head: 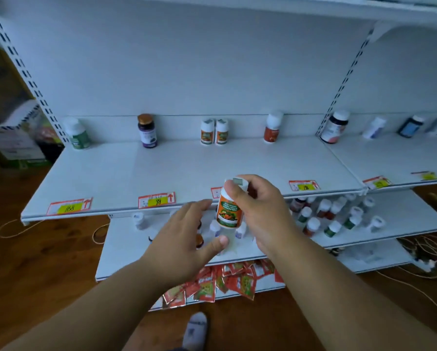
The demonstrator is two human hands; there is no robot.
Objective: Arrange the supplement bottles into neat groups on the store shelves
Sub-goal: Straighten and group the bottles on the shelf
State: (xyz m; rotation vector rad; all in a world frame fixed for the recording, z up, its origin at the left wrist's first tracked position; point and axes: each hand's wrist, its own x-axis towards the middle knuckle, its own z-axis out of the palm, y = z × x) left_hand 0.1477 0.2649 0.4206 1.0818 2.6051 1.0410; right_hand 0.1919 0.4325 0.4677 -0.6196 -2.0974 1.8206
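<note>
My right hand (259,206) grips a white bottle with an orange and green label (228,211) by its cap, upright, in front of the upper shelf's edge. My left hand (184,234) is spread open beside it, over several loose bottles on the lower shelf (389,224). At the back of the upper shelf (187,168) stand a matching pair of orange-label bottles (214,131), a green-label bottle (77,134), a dark purple bottle (147,131) and a red-label bottle (273,127).
Several mixed bottles (333,216) crowd the lower shelf's right side. More bottles (335,126) stand on the neighbouring shelf at right. Red sachets (225,282) lie on the bottom shelf. Boxes (17,138) stand at far left. Cords trail on the wooden floor (35,262).
</note>
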